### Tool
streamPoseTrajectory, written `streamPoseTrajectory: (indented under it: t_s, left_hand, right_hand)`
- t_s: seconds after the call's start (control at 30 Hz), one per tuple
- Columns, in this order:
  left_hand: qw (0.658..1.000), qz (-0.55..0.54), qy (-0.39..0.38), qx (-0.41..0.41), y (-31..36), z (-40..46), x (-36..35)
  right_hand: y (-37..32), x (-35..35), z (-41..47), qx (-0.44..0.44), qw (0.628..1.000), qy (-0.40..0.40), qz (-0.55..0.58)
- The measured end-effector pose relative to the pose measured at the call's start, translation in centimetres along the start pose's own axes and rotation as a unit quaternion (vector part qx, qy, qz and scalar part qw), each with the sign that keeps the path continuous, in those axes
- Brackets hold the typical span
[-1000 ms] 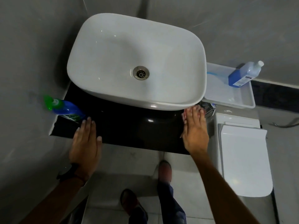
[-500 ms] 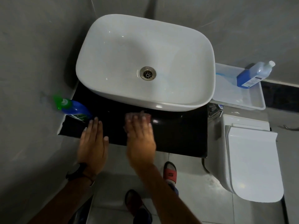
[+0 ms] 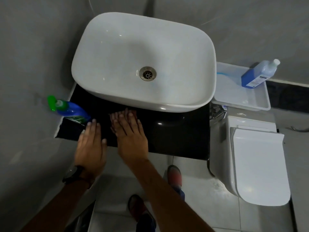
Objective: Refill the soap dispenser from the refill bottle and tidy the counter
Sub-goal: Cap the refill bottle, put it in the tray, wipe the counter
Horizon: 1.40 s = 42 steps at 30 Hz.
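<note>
A blue soap dispenser (image 3: 71, 112) with a green pump head lies tilted at the left end of the black counter (image 3: 177, 136). The blue refill bottle (image 3: 258, 75), white-capped, leans in a white tray (image 3: 250, 104) to the right of the basin. My left hand (image 3: 91, 144) rests flat, palm down, on the counter's front edge, fingertips just short of the dispenser. My right hand (image 3: 129, 133) lies flat beside it on the counter, fingers pointing under the basin. A reddish patch shows at its fingertips on the glossy top. I see nothing held in either hand.
A white basin (image 3: 143, 61) with a metal drain sits on the counter and overhangs it. A white toilet (image 3: 257, 164) with its lid down stands to the right, a chrome valve (image 3: 219, 111) beside it. Grey walls close in left and behind. My feet stand on the tiled floor below.
My right hand has slid along the counter from its right end to the left, stopping beside my left hand. The left hand has stayed put.
</note>
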<state>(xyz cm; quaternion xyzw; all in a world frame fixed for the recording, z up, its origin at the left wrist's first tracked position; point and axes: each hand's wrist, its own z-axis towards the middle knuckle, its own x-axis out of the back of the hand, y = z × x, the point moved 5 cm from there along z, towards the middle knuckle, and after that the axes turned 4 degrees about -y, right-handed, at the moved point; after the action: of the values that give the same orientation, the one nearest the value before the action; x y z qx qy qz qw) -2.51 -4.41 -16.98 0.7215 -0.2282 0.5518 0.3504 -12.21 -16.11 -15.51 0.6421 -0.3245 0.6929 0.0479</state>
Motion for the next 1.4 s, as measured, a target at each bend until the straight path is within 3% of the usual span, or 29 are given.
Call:
streamPoseTrajectory:
  t_s: [0.37, 0.53, 0.67, 0.9, 1.17, 1.4]
  left_hand:
    - [0.998, -0.014, 0.016, 0.055, 3.7, -0.3, 1.5]
    - [0.998, -0.023, -0.005, -0.056, 12.0, -0.6, -0.7]
    - [0.988, -0.036, -0.044, -0.143, 21.3, 0.1, -2.9]
    - [0.975, -0.045, -0.046, -0.215, 34.3, 4.9, -6.0]
    - [0.985, -0.023, -0.036, -0.167, 43.1, 14.9, -6.8]
    - [0.997, 0.004, -0.005, -0.073, 45.9, 22.9, -6.3]
  right_hand:
    - [12.9, 6.9, -8.5, -0.148, 0.986, 0.081, 0.014]
    - [18.0, 9.4, -9.4, -0.174, 0.983, 0.054, 0.006]
    - [21.5, 11.4, -9.1, -0.179, 0.981, 0.076, 0.024]
    - [29.3, 14.8, -8.5, -0.227, 0.964, 0.125, 0.059]
    - [39.8, 18.1, -3.3, -0.243, 0.963, 0.086, 0.084]
    - [47.3, 17.3, 4.9, -0.233, 0.968, -0.008, 0.088]
